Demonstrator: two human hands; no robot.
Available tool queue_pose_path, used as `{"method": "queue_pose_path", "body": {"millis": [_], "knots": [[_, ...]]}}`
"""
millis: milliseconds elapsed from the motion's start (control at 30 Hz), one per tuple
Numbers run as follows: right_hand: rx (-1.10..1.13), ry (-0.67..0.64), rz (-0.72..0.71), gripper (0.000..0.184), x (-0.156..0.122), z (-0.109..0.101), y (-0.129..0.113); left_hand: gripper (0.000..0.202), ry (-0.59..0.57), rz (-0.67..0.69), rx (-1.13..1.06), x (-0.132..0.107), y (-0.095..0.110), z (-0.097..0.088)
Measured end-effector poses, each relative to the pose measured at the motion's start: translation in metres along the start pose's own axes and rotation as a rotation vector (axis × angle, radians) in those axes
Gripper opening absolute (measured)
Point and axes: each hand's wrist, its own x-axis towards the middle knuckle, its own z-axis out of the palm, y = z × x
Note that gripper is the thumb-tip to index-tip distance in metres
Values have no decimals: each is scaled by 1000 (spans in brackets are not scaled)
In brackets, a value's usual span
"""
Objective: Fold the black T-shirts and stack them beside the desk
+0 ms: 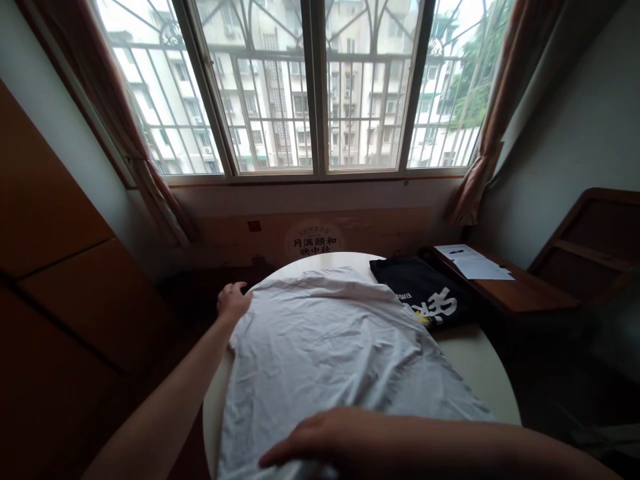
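Note:
A white garment (pixel 330 347) lies spread and wrinkled over a round white table (pixel 475 360). My left hand (pixel 233 301) reaches to the cloth's far left corner with its fingers curled on the edge. My right hand (pixel 320 443) rests on the near edge of the cloth, fingers closed over the fabric. A folded black shirt (pixel 425 290) with white and yellow print sits at the table's far right, touching the white garment's edge.
A brown cardboard box (pixel 320 237) with printed characters stands under the barred window (pixel 310 87). A wooden side table (pixel 505 287) with papers (pixel 475 263) is at the right. Wooden cabinet panels (pixel 65 300) fill the left.

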Motion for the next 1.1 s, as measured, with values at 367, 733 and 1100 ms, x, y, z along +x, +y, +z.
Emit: {"method": "queue_pose_path", "body": {"millis": [367, 733, 1100], "knots": [[-581, 359, 692, 21, -94, -21, 147, 69, -362, 156, 150, -68, 59, 73], [-311, -36, 538, 22, -70, -30, 106, 55, -191, 57, 133, -19, 80, 91], [-460, 650, 621, 44, 69, -191, 252, 46, -322, 161, 179, 5, 58, 71]]}}
